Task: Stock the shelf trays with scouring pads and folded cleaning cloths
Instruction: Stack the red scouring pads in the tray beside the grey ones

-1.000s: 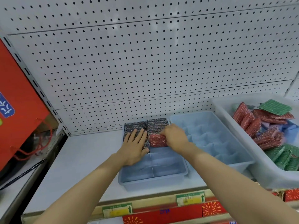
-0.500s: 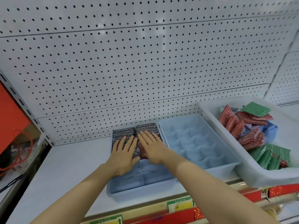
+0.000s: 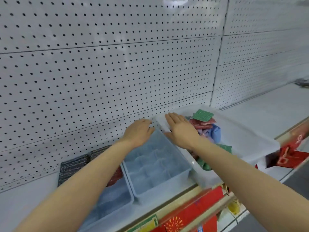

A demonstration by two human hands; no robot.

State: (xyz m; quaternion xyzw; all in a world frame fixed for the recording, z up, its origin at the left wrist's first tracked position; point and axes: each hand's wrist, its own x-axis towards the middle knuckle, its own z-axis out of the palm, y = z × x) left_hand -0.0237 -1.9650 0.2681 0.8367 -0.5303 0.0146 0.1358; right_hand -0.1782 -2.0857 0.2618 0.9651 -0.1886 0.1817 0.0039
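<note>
Two blue divided trays stand side by side on the shelf. The left tray (image 3: 115,203) holds dark grey scouring pads (image 3: 73,166) at its back and a red pad (image 3: 115,177) partly hidden under my left forearm. The right tray (image 3: 155,168) shows bare compartments. A white bin (image 3: 237,131) to the right holds green pads (image 3: 202,114), red pads (image 3: 204,122) and blue cloths (image 3: 214,133). My left hand (image 3: 138,133) hovers flat over the right tray's back corner. My right hand (image 3: 180,129) reaches flat over the bin's near rim. Neither holds anything.
White pegboard (image 3: 117,72) backs the shelf close behind the trays. The shelf (image 3: 267,104) runs on to the right past the bin. Red and yellow price strips (image 3: 175,223) line the front edge, and red packaging (image 3: 291,154) sits below right.
Both hands have left the pads in the left tray and swung right, toward the white bin. The red pad stays in the left tray. The view has turned right.
</note>
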